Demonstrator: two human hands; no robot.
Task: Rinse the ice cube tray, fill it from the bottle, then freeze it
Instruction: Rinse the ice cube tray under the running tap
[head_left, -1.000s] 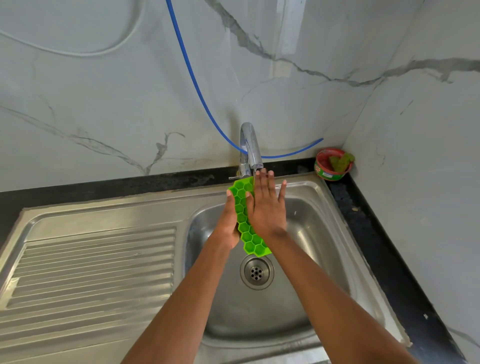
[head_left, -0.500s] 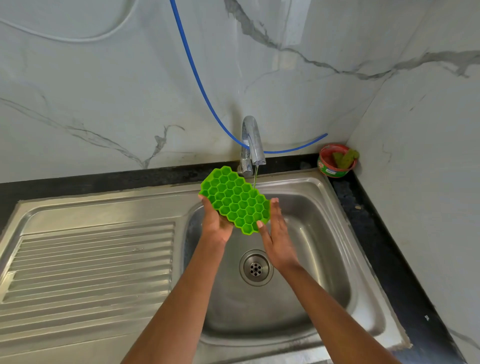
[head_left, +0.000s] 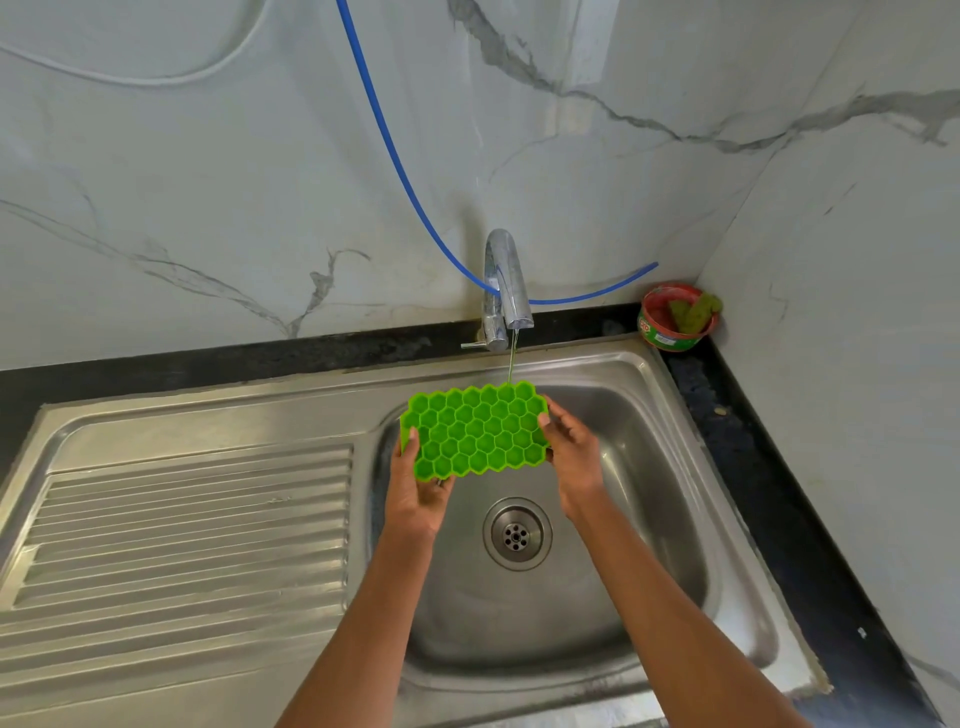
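A bright green honeycomb ice cube tray (head_left: 475, 430) is held level, cells up, over the steel sink basin (head_left: 649, 519). My left hand (head_left: 418, 491) grips its left end, thumb on the top face and fingers underneath. My right hand (head_left: 571, 457) holds the right end, thumb on the rim. A thin stream of water runs from the chrome tap (head_left: 506, 288) onto the tray's far right corner. No bottle is in view.
The drain (head_left: 517, 533) lies below the tray. A ribbed draining board (head_left: 182, 535) fills the left side. A blue hose (head_left: 395, 150) hangs down the marble wall behind the tap. A red tub (head_left: 675, 319) with a green scrubber sits in the back right corner on the black counter.
The tray went from upright between my two palms to flat with its cells up. My right hand moved off its face to the right end. The water stream now hits the tray's corner.
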